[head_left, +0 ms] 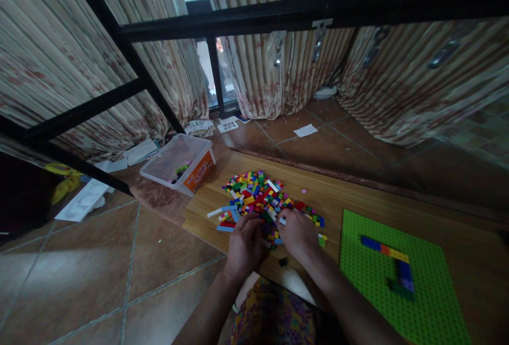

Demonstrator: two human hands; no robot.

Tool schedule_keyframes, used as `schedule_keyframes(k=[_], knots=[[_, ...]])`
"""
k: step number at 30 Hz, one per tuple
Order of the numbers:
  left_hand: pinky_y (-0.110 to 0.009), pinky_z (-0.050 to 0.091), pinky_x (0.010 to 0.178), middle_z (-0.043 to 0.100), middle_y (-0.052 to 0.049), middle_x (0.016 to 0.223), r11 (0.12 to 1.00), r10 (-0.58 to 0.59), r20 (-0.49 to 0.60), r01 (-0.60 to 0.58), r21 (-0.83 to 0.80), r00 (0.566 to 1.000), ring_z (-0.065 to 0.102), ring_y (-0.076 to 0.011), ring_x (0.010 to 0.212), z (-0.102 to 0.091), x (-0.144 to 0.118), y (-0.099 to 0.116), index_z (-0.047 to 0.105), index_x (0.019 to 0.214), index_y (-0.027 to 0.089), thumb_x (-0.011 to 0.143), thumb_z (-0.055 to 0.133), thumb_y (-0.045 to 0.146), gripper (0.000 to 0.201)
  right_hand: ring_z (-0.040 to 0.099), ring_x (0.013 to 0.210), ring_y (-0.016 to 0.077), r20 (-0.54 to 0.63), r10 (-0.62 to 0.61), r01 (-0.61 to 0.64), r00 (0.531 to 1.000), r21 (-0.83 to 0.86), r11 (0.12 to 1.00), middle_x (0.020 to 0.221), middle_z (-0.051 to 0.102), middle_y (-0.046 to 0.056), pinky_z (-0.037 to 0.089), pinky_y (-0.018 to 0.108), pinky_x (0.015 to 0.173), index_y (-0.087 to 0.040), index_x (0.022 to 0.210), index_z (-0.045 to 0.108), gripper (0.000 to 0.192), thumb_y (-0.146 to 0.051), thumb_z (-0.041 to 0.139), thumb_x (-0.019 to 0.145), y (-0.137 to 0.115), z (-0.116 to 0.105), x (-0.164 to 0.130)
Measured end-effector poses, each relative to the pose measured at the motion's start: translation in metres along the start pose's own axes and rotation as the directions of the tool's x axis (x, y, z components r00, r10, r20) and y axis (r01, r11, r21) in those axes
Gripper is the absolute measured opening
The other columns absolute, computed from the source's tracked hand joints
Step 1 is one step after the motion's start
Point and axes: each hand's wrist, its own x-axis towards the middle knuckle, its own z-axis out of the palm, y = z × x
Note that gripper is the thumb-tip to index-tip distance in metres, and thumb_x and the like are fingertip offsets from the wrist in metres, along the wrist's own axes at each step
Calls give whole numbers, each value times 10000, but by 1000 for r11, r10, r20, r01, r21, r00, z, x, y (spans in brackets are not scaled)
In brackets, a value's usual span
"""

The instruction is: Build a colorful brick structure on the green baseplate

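A pile of small colourful building bricks [254,191] is spread over the wooden board in front of me. My left hand [244,241] is at the near left of the pile, its fingers curled down among the bricks. At the pile's near right is my right hand [296,231], with its fingers bent and pressed together at the bricks. What either hand pinches is too small and hidden to name. To the right lies a green baseplate [366,292], bearing an angled row of blue, orange, yellow and purple bricks [392,254].
A clear plastic box [178,157] with an orange label and a few bricks inside stands left of the pile. One black brick [283,262] lies near the wooden board's [330,196] front edge. Black metal bars [278,11] cross above, before striped curtains [254,80].
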Motion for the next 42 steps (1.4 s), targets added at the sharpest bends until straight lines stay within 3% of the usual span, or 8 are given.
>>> schedule_keyframes(k=[14, 20, 24, 29, 33, 36, 39, 42], knots=[[-356, 529, 920, 608, -99, 1173, 979, 64, 65, -76, 188, 996, 589, -203, 1065, 7, 3, 2, 647, 1067, 179, 873, 489, 113, 258, 704, 826, 255, -31, -64, 59, 997, -153, 986, 872, 739, 116, 488, 324, 688, -203, 1026, 686, 265, -245, 444, 926, 1, -5, -3], [-381, 527, 926, 614, -113, 1167, 980, 54, 73, -67, 186, 996, 591, -218, 1072, 6, 4, 3, 651, 1049, 171, 884, 483, 140, 238, 707, 794, 263, -17, -139, 132, 990, -213, 968, 847, 736, 125, 485, 307, 627, -170, 1003, 678, 241, -218, 460, 914, -4, -6, -6], [-368, 517, 928, 613, -111, 1170, 994, 8, 52, -14, 111, 999, 592, -211, 1084, 2, 3, 9, 638, 1068, 182, 900, 477, 180, 233, 706, 763, 253, -43, -109, 99, 993, -194, 976, 805, 736, 107, 459, 289, 604, -181, 976, 675, 213, -199, 481, 889, -1, -9, -10], [-297, 519, 803, 658, -72, 1017, 964, -226, 28, 228, -138, 974, 630, -176, 916, 2, 1, 26, 615, 1095, 189, 881, 550, 305, 251, 696, 702, 227, -160, -101, 92, 982, -60, 994, 721, 723, 52, 411, 268, 570, -235, 935, 666, 166, -270, 512, 883, 6, -7, -30], [-227, 465, 606, 632, -9, 757, 756, -418, 199, 461, -465, 887, 583, -131, 682, 7, 4, 39, 615, 957, 166, 848, 584, 408, 267, 680, 671, 188, -241, -156, 181, 958, 83, 980, 730, 721, 33, 402, 247, 570, -235, 972, 659, 184, -276, 494, 900, 7, 1, -48], [-204, 415, 550, 574, 19, 675, 635, -443, 276, 516, -576, 853, 506, -99, 591, 7, 8, 45, 593, 843, 154, 822, 605, 417, 264, 672, 666, 174, -257, -167, 238, 952, 276, 931, 737, 720, 29, 430, 239, 602, -228, 975, 660, 218, -326, 475, 914, 11, 0, -54], [-198, 398, 546, 550, 22, 664, 634, -402, 333, 522, -570, 853, 470, -90, 579, 1, 10, 51, 589, 833, 153, 833, 592, 410, 258, 674, 718, 168, -254, -128, 249, 959, 532, 809, 805, 728, 32, 464, 239, 644, -219, 989, 660, 283, -399, 451, 922, 16, -8, -51], [-200, 404, 559, 555, 7, 706, 655, -336, 389, 510, -559, 858, 477, -94, 612, -5, 9, 56, 593, 875, 149, 862, 559, 417, 271, 659, 746, 159, -212, -169, 269, 963, 677, 685, 840, 718, 26, 478, 234, 655, -212, 1000, 662, 322, -437, 448, 917, 19, -15, -46]])
